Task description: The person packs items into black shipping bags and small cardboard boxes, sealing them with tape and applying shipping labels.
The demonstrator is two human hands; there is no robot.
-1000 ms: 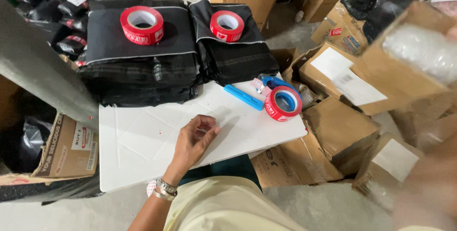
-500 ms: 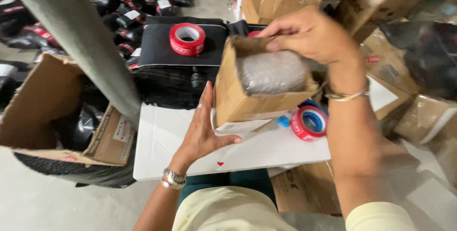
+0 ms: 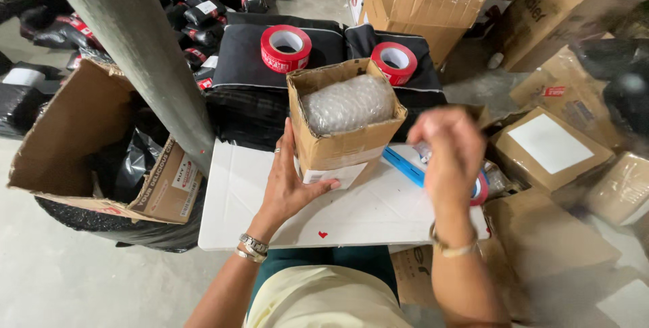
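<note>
An open cardboard box (image 3: 341, 144) stands on the white board (image 3: 250, 213) in front of me, with a bubble-wrapped item (image 3: 348, 103) filling its top. My left hand (image 3: 289, 182) lies flat against the box's left side, thumb under its front edge. My right hand (image 3: 451, 155) hovers blurred to the right of the box, fingers loosely curled, holding nothing I can see. A blue cutter (image 3: 404, 166) and a red tape roll (image 3: 481, 189) lie on the board partly behind that hand.
Two red tape rolls (image 3: 285, 48) (image 3: 394, 59) sit on stacked black fabric bundles (image 3: 243, 64) behind the board. A grey pole (image 3: 138, 51) slants at left beside an open carton (image 3: 81, 138) of black bags. Cardboard boxes (image 3: 547, 149) crowd the right side.
The box has come down from the air onto the white board. My right hand has let go of it and moved off to the right; my left hand now braces its side.
</note>
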